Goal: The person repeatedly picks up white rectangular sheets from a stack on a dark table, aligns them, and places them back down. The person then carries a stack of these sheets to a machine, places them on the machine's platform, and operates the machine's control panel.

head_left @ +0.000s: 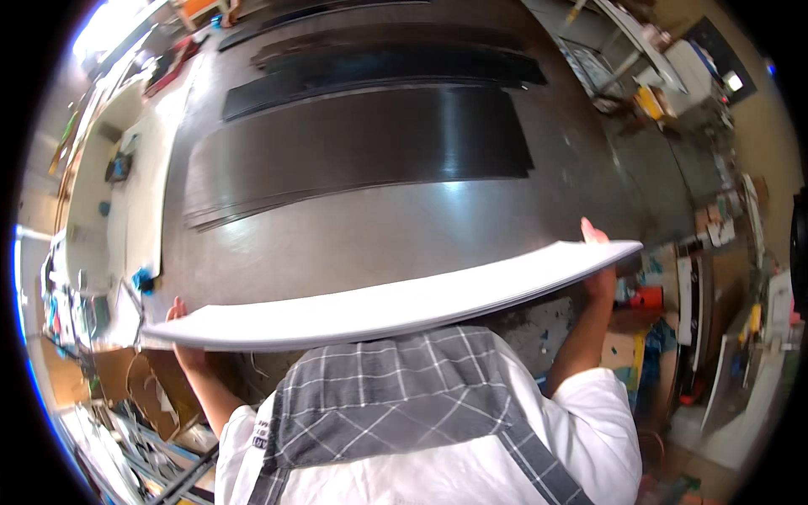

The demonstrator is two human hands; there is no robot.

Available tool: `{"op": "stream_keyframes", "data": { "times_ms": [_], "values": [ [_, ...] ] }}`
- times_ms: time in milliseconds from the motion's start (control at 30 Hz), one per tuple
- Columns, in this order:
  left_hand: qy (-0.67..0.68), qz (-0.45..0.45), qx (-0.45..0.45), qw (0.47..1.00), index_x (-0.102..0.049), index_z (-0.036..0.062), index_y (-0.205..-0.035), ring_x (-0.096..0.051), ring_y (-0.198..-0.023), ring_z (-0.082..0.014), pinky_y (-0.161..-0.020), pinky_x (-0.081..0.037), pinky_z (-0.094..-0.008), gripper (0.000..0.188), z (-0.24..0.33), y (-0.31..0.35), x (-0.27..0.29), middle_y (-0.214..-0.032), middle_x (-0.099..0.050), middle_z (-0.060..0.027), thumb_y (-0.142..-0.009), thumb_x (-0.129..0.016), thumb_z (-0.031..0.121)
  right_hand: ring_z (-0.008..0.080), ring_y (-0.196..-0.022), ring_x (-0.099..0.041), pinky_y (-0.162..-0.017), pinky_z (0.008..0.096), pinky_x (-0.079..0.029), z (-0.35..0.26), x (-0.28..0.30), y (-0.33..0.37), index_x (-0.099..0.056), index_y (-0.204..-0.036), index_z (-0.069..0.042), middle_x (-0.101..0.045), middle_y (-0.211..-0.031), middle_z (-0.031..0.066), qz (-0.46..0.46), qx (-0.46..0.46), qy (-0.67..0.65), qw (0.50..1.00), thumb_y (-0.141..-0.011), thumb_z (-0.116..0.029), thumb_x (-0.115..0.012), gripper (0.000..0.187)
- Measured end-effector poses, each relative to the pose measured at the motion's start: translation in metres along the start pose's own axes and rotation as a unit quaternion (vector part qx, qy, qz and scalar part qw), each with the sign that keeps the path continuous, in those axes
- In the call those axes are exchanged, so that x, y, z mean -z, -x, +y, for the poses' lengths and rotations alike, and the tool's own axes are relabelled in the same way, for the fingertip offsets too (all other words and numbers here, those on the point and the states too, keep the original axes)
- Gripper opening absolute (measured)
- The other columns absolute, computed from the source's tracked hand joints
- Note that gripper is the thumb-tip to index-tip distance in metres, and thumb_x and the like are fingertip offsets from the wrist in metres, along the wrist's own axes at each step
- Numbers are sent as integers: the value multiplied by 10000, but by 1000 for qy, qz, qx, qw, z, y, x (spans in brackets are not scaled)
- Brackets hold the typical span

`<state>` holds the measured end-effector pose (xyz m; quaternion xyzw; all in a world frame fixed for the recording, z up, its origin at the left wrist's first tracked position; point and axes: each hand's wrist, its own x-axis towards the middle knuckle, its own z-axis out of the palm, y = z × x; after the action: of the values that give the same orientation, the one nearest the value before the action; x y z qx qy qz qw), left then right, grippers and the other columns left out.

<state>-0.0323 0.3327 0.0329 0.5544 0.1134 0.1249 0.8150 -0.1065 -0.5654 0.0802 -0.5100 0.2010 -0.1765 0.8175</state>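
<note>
A long stack of thin white sheets [396,295] spans the front of my body, its near edge against my checked apron. My left hand [188,354] grips the stack near its left end, fingertips showing past the far edge and the palm below. At the right end, my right hand [600,281] holds it from underneath, with fingers rising beyond the far edge. The middle of each hand is hidden by the sheets. Beyond the stack, dark brown flat panels [362,143] lie piled on the wide dark table [379,240].
More long dark panels [387,71] lie farther back on the table. A pale bench [145,194] runs along the left side. At the right stand a white table [627,34], cardboard boxes [715,219] and a red object [646,297]. Metal lengths [143,459] fill the lower left.
</note>
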Motion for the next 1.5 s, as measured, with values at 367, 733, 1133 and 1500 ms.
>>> {"op": "stream_keyframes", "data": {
  "times_ms": [367, 733, 1133, 1500],
  "values": [
    [-135, -15, 56, 989, -517, 31, -1265, -437, -1258, -218, -1099, -287, -373, 377, 13, 0, 33, -1340, -505, -100, -962, -479, 252, 119, -831, -508, -862, 248, -377, -16, -12, 7, -618, -1104, 1, -603, -1218, 138, 0, 77, 51, 996, -793, -224, -584, 385],
    [-135, 51, -98, 985, -431, -6, -1352, -388, -1307, -262, -1134, -219, -417, 445, 36, -3, 28, -1370, -460, -153, -985, -417, 246, 207, -1073, -557, -966, 311, -364, -37, -74, 6, -553, -1090, 18, -631, -1075, 153, 141, 217, 167, 952, -918, -357, -488, 418],
    [-110, 178, -155, 966, -564, -2, -1157, -510, -1191, -257, -1097, -315, -395, 455, 42, -8, -10, -1175, -591, -148, -961, -394, 372, 177, -945, -628, -857, 275, -423, -36, -82, 0, -597, -1016, -34, -671, -970, 89, 175, 262, 59, 947, -928, -341, -478, 341],
    [94, -175, -57, 978, -432, 7, -1372, -378, -1340, -270, -1112, -287, -406, 577, 54, 11, -8, -1415, -434, -172, -919, -445, 365, 356, -1129, -553, -1014, 410, -393, -21, -11, 1, -533, -1184, 124, -597, -1163, 267, -30, 140, -132, 981, -916, -374, -298, 612]
  ]
}}
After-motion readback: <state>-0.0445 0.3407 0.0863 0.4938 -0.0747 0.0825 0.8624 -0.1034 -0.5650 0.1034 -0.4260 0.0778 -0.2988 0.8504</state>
